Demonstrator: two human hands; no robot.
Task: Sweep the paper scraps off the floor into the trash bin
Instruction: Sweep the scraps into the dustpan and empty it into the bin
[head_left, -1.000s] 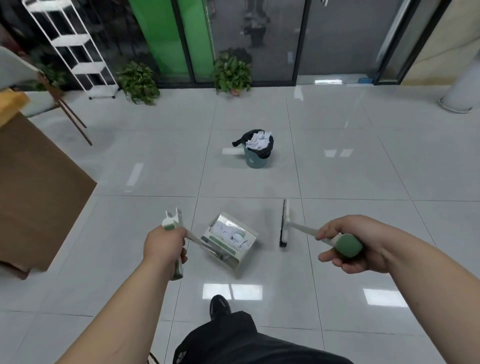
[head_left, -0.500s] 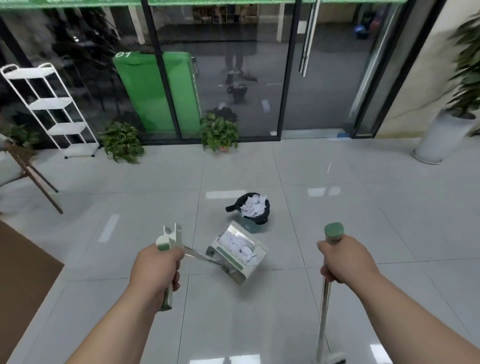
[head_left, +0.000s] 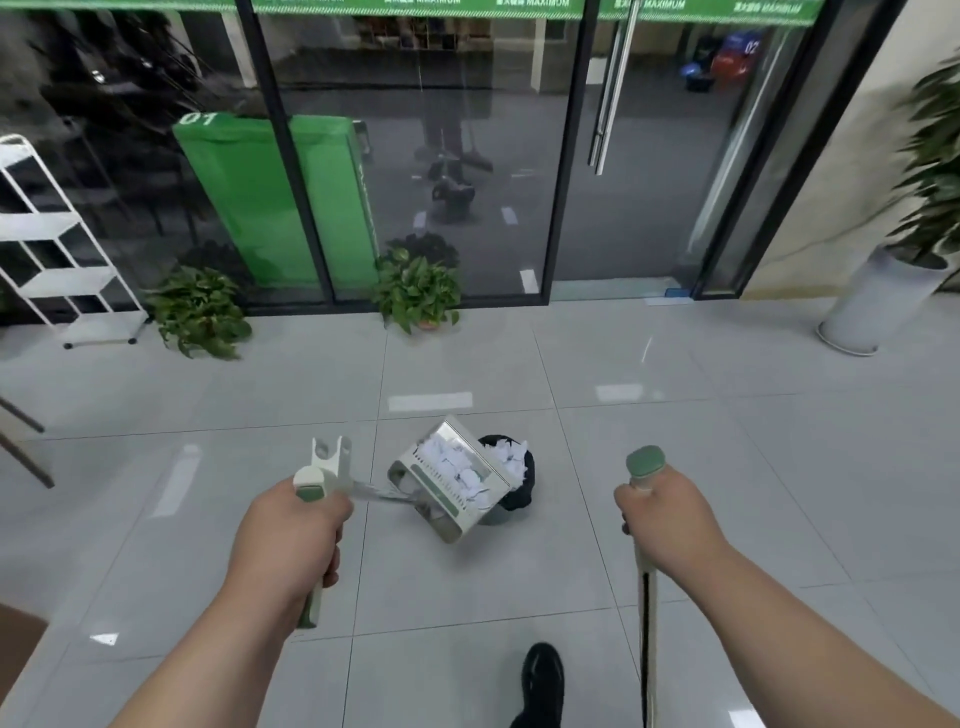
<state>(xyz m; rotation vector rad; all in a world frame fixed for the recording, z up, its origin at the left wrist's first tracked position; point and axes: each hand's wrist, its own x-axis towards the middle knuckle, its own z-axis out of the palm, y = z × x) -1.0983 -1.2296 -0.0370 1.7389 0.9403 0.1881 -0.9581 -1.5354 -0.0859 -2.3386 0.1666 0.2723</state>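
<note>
My left hand (head_left: 291, 540) grips the green-tipped handle of a white dustpan (head_left: 431, 499). The pan hangs above the floor, filled with white paper scraps (head_left: 452, 465). Its far edge overlaps the near rim of the trash bin (head_left: 511, 486), a small bin with a black liner and paper heaped inside. My right hand (head_left: 662, 512) grips the top of the broom handle (head_left: 647, 613), which stands nearly upright and runs down out of view.
Glass doors and a green panel (head_left: 280, 202) stand behind the bin. Potted plants (head_left: 415, 288) sit along the glass, a white rack (head_left: 57, 244) at left, a large white planter (head_left: 878, 296) at right. My black shoe (head_left: 543, 680) is on the grey tiles.
I have walked up to the bin, which now lies right behind the dustpan. The dustpan stayed lifted in my left hand. The broom swung from lying forward to standing upright.
</note>
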